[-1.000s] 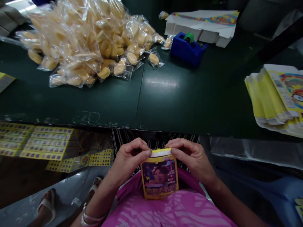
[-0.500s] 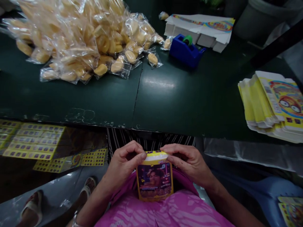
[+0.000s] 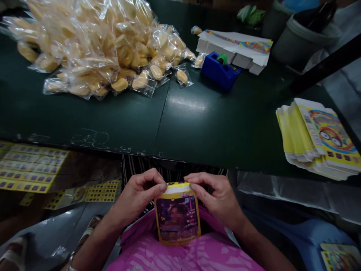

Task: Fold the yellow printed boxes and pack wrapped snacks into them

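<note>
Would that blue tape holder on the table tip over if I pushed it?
The blue tape holder probably won't tip easily, because it looks low and wide and sits flat on the dark green table. It may feel heavy for its size, since chunky holders often do. The table's shiny top might let it slide a little instead.

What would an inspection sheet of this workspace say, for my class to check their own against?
Surface: dark green table, scuffed along its near edge.
Job's things: yellow printed carton, upright on the lap.
Clutter: heap of clear-bagged yellow pieces, blue tape dispenser, stacked flat yellow cartons.
Grippers: left hand and right hand, fingers on the carton's top rim.
Cables: nothing seen.
Surroundings: yellow printed sheets beyond the table's near edge, grey bins.
</note>
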`<act>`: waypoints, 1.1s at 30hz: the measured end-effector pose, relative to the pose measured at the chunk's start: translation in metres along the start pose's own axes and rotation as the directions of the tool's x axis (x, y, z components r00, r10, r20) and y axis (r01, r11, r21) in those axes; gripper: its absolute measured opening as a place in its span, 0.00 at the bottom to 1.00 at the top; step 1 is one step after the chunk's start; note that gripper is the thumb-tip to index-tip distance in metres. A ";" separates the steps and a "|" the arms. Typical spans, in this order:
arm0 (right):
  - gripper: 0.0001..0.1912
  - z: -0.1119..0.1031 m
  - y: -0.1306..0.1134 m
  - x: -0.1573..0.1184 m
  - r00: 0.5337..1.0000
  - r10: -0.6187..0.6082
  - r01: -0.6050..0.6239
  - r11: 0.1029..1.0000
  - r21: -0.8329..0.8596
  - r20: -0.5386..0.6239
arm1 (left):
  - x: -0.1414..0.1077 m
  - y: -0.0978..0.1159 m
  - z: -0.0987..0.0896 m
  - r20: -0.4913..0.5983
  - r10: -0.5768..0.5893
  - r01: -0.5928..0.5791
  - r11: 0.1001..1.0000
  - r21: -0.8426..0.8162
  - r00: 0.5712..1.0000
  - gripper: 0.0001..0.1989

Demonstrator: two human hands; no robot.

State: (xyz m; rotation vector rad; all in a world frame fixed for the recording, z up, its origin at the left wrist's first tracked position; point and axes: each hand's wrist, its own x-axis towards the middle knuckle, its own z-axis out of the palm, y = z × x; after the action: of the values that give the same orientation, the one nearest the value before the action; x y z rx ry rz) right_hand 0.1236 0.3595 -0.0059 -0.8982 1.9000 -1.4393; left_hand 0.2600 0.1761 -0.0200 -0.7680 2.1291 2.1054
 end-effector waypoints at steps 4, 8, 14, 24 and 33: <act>0.06 0.001 0.011 -0.015 0.996 -0.080 0.079 0.997 0.025 0.045 | -0.006 -0.005 0.009 -0.051 0.028 -0.026 0.999 0.023 0.998 0.10; 0.08 0.000 0.018 -0.019 0.995 -0.091 0.091 0.996 0.005 0.034 | -0.001 0.003 0.014 -0.041 0.024 -0.020 0.993 0.113 0.999 0.06; 0.15 -0.004 0.016 -0.012 0.993 -0.033 0.024 0.997 0.075 0.111 | 0.021 0.026 0.001 0.307 -0.098 0.040 0.981 0.190 0.947 0.10; 0.17 -0.006 0.010 -0.013 0.983 -0.022 0.002 0.994 0.108 0.185 | 0.014 0.032 0.000 0.357 0.185 -0.348 0.810 0.472 0.915 0.10; 0.09 0.000 0.020 -0.010 0.974 -0.186 0.190 0.981 -0.026 0.130 | 0.001 0.039 0.009 0.473 0.036 -0.417 0.537 0.733 0.880 0.08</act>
State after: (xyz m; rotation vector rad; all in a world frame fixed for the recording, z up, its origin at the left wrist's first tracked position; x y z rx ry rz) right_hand 0.1263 0.3716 -0.0242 -1.1868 1.7933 -1.4203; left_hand 0.2414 0.1818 0.0154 0.0886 2.6155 0.8908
